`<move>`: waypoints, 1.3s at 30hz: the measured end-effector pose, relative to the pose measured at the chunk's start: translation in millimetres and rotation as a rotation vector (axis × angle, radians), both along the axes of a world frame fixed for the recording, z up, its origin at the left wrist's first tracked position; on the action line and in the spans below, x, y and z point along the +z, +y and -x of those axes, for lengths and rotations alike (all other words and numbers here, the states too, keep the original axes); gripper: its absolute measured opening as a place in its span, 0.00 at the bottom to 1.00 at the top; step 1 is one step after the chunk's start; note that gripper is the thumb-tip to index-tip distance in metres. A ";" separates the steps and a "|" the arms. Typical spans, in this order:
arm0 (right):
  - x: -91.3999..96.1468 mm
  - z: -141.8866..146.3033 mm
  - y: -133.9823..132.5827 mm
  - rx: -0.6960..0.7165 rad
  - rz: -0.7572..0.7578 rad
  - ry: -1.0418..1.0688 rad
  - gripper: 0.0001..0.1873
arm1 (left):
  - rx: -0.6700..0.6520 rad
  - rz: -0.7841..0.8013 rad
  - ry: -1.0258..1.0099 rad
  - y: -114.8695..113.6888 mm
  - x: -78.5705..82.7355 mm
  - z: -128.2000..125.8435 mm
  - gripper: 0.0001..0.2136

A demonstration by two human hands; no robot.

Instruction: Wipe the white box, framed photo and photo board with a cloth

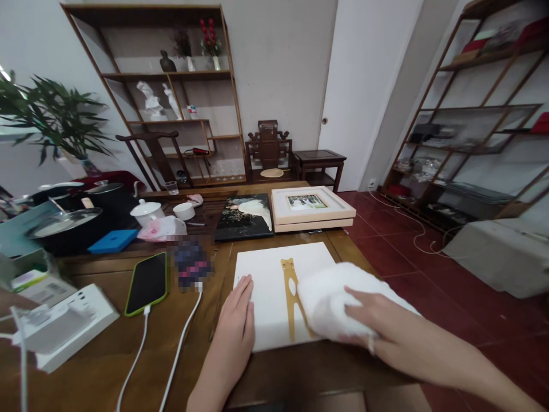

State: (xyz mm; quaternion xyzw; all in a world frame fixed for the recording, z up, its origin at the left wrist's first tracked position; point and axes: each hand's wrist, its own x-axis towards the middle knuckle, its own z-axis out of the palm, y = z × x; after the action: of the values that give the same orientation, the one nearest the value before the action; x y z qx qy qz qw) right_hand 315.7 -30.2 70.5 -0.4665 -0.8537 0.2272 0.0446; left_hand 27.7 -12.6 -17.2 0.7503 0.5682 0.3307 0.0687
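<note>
In front of me on the wooden table lies a white board (pixel 266 286) with a tan, cat-like long-legged figure (pixel 289 292) on it. My left hand (pixel 235 317) rests along the board's left edge, fingers stretched out flat and holding nothing. A bunched white cloth (pixel 334 297) is gripped in my right hand (pixel 373 317), and it covers the right part of the board. The cloth and the right fingers look slightly blurred, and some fingertips are hidden in the fabric.
Beyond the board lie a dark picture panel (pixel 244 217) and stacked pale wooden frames (pixel 315 209). To the left are a green-cased phone (pixel 148 283) on a white cable, a white power strip (pixel 77 326), a blue box (pixel 112 241), dark pots (pixel 68 226) and a white lidded bowl (pixel 146 212).
</note>
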 end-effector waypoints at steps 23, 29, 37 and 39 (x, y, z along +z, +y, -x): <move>5.8 21.4 25.9 0.021 -0.128 0.003 0.10 | -0.006 0.063 -0.024 -2.3 7.4 -1.3 0.19; 13.5 3.4 3.9 0.058 0.050 0.041 0.10 | -0.009 0.093 -0.012 -3.3 10.6 0.0 0.20; -5.3 -0.7 62.9 0.084 -0.047 0.175 0.19 | 0.022 0.121 -0.018 -8.8 14.7 2.6 0.20; -11.9 0.5 68.5 0.103 -0.092 0.198 0.18 | 0.033 0.129 0.000 -9.2 16.7 3.3 0.20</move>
State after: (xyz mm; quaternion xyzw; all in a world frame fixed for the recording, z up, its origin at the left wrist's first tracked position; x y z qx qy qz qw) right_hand 315.2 38.3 58.6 -0.3947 -0.8776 0.2346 0.1381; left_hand 24.4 -21.8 -0.5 0.7347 0.6008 0.2946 0.1115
